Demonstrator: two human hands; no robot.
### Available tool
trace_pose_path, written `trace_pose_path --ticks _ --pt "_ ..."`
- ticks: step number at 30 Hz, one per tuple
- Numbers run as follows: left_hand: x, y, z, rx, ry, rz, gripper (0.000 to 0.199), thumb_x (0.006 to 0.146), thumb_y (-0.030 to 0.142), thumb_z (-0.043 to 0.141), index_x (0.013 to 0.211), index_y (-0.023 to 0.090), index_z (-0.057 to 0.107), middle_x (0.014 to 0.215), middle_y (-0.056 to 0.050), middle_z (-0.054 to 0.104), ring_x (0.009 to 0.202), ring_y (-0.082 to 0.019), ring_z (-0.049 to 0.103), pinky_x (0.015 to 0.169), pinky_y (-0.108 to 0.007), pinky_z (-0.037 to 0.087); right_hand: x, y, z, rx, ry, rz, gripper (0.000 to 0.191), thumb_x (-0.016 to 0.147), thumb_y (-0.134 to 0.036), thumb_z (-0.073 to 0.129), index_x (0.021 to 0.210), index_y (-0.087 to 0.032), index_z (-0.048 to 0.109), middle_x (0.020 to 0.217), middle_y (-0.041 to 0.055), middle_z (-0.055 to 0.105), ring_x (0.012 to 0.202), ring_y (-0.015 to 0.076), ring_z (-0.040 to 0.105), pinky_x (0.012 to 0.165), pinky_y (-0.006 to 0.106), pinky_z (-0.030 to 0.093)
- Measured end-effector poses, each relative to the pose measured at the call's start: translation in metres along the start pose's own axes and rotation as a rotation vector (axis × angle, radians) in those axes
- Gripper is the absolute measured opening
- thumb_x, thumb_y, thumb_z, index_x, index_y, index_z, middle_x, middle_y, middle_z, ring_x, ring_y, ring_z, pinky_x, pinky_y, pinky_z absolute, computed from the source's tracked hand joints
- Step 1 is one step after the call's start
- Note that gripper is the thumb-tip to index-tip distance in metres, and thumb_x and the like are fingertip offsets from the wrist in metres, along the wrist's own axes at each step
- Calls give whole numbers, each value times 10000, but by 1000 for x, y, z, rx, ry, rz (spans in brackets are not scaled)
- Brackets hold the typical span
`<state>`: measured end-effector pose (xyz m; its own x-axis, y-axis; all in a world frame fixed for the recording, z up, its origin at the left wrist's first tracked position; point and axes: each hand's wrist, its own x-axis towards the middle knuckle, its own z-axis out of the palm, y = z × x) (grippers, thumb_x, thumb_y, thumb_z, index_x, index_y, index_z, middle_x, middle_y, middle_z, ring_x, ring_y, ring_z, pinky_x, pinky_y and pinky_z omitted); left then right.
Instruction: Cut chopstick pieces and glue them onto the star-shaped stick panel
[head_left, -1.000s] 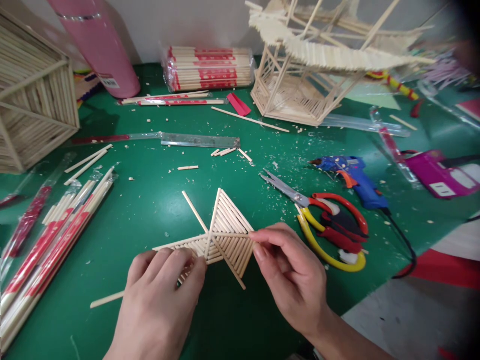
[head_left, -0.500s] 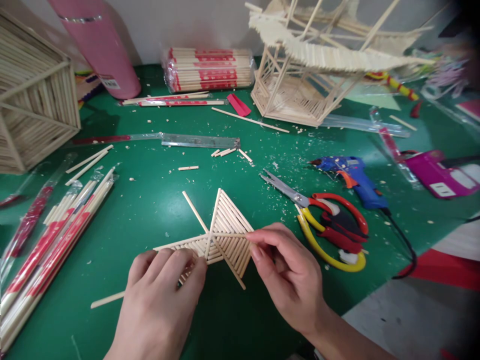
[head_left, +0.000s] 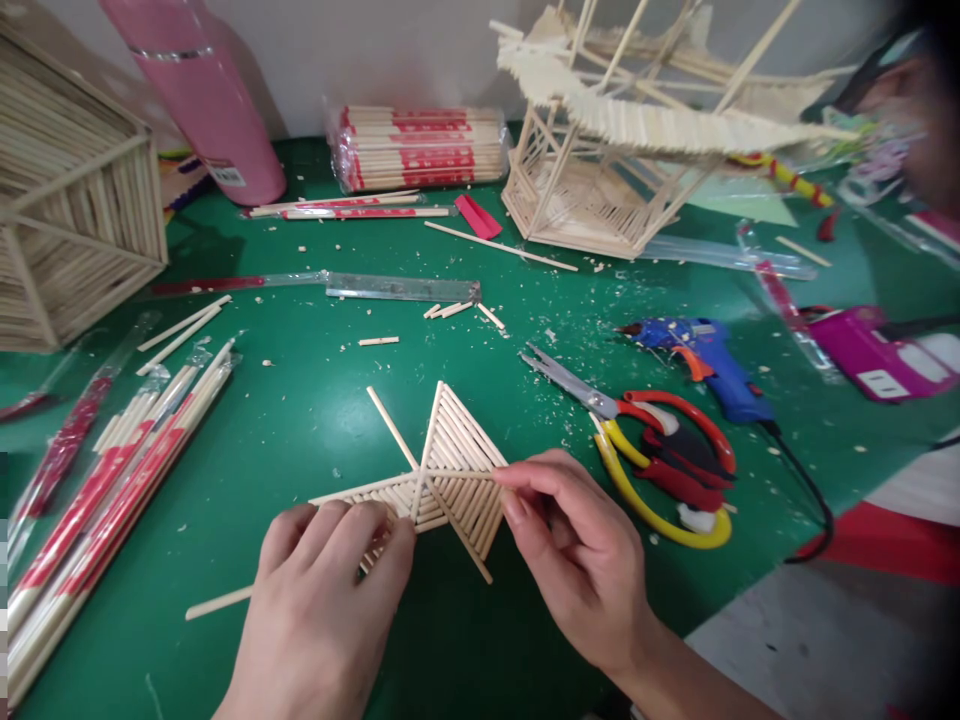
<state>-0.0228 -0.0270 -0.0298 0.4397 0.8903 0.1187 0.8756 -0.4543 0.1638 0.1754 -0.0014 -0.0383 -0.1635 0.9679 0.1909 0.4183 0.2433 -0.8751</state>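
Note:
A flat panel of wooden sticks (head_left: 461, 450), built of ribbed triangles around a crossing point, lies on the green table. My left hand (head_left: 322, 590) rests over its left part, fingers curled down on the sticks and covering much of that side. Between thumb and forefinger, my right hand (head_left: 577, 550) pinches the right end of a thin wooden stick (head_left: 469, 474) that runs across the panel. A longer stick end (head_left: 217, 602) pokes out left of my left hand. To the right lie scissors (head_left: 622, 410) with red and yellow handles, and a blue glue gun (head_left: 697, 350).
A stick-built pavilion model (head_left: 585, 190) stands at the back. Another stick structure (head_left: 82, 200) is at left, near a pink bottle (head_left: 217, 110). Wrapped chopsticks (head_left: 135, 480) lie front left; a full pack (head_left: 420, 148) sits behind. Stick offcuts and a purple device (head_left: 885, 350) lie about.
Both hands keep the same hold on the panel and stick. The whole view has shifted very slightly. At the upper right edge, a blurred dark shape has come further into view.

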Motion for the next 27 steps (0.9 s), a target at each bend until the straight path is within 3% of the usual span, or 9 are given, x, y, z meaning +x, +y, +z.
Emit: trace_pose_path --ticks 14,21,27 --pt "0 7 -1 -53 15 -79 245 850 99 383 875 185 611 793 -48 609 744 -217 531 694 -384 375 1 0 1 9 -4 4 210 804 -95 507 967 -213 570 816 4 499 556 83 464 437 213 399" --pt "-2 -1 -1 -12 -13 24 168 838 128 453 920 189 587 800 -24 608 737 -195 548 669 -346 370 2 0 1 23 -13 -3 221 809 -85 500 976 -211 569 812 3 498 591 87 487 475 215 427" --pt "0 -1 -2 -7 -15 26 165 842 142 446 921 185 585 792 -22 609 729 -193 550 660 -342 361 1 -1 1 21 -37 -9 222 805 -75 499 978 -194 570 841 13 506 615 80 506 482 200 433"
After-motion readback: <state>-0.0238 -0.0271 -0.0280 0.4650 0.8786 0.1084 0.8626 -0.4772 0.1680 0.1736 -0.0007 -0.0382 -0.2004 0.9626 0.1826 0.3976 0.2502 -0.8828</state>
